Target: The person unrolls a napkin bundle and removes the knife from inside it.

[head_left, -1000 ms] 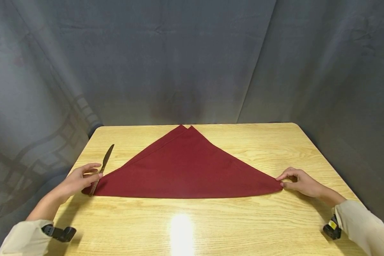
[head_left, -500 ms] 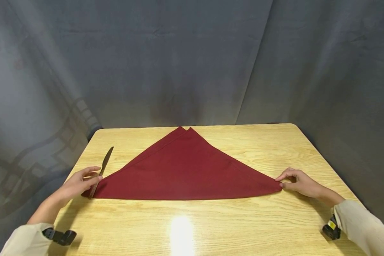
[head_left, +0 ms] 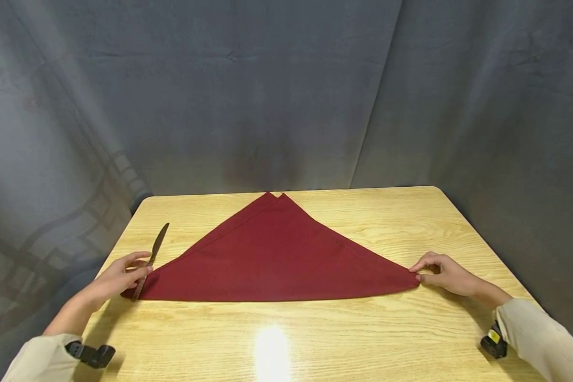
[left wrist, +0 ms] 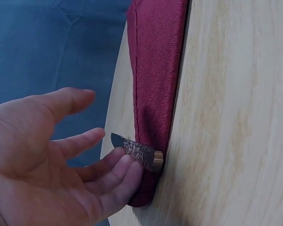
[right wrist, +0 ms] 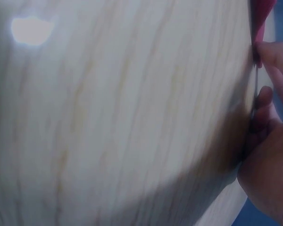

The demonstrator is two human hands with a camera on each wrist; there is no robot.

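Note:
A dark red napkin (head_left: 277, 254), folded into a wide triangle, lies flat on the wooden table (head_left: 315, 339) with its point toward the far edge. A knife (head_left: 155, 249) lies across the napkin's left corner, blade pointing away. My left hand (head_left: 145, 262) rests at that corner. In the left wrist view its fingers (left wrist: 118, 172) are loosely bent and touch the knife's handle end (left wrist: 141, 153) and the cloth (left wrist: 153, 70), with the thumb held apart. My right hand (head_left: 416, 273) pinches the napkin's right corner between thumb and forefinger. The right wrist view shows a fingertip (right wrist: 273, 52) against the red tip (right wrist: 262, 19).
A grey curtain (head_left: 267, 95) hangs behind and around the table. The table's left edge runs close to my left hand, and its right edge lies just beyond my right hand. A lamp glare (head_left: 271, 353) shines on the bare wood in front of the napkin.

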